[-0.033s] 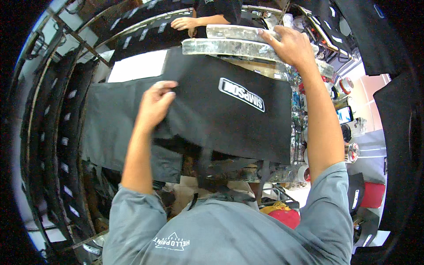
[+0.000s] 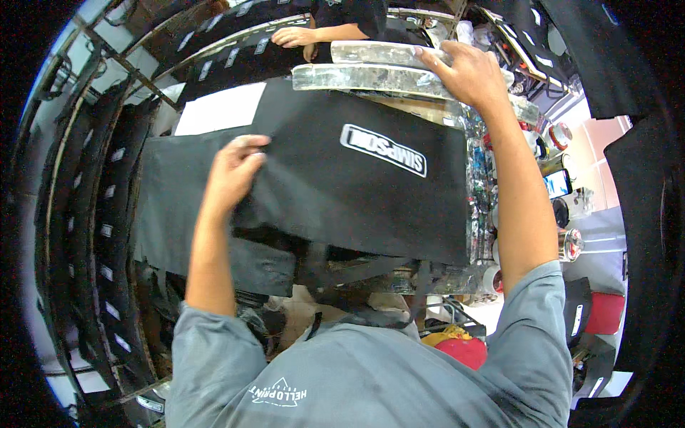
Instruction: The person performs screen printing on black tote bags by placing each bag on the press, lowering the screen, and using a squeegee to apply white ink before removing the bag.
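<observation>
A black fabric bag (image 2: 307, 171) with a white printed label (image 2: 385, 150) lies over the table in front of me, its straps hanging at the near edge. My left hand (image 2: 234, 167) pinches the bag's left edge, fingers bent. A flat grey-black sheet of fabric (image 2: 178, 178) lies under and left of it, beside a white sheet (image 2: 221, 109). Far right, my right hand (image 2: 471, 71) grips the farther of two pale bars (image 2: 371, 53) that look wrapped in clear tape; the nearer bar (image 2: 371, 78) runs alongside, just beyond the bag.
Racks of black pieces with white labels (image 2: 107, 228) stand at left. Across the table are another person's hands (image 2: 292, 37). Jars (image 2: 560, 135) and a phone (image 2: 559, 183) sit along the right. A red and yellow thing (image 2: 460, 349) is low, near my body.
My left hand has moved left, and the bag's left edge has shifted left with it. My right hand stays on the bar.
</observation>
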### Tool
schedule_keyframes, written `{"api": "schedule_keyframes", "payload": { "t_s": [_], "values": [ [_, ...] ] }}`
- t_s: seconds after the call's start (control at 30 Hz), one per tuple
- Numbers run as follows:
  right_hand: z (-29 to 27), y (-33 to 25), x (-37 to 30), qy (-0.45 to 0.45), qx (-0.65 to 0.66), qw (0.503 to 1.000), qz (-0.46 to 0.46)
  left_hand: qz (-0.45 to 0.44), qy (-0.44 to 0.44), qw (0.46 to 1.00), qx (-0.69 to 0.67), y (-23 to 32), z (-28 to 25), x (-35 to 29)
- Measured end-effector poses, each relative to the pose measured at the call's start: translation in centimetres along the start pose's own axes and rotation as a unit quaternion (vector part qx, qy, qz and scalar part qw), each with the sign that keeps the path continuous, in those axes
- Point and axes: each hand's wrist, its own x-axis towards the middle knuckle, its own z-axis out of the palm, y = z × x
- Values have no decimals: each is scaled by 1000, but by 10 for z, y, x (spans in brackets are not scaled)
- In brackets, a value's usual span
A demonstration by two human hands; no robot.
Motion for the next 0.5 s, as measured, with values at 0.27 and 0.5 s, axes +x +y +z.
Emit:
{"api": "schedule_keyframes", "payload": {
  "t_s": [0.27, 0.5],
  "values": [
    [20, -10, -5, 88, 38, 994, -50, -74, 25, 891, 448, -81, -294, -22],
    [21, 2, -35, 51, -7, 998, -38, 336, 70, 892, 293, 112, 38, -5]
  ]
}}
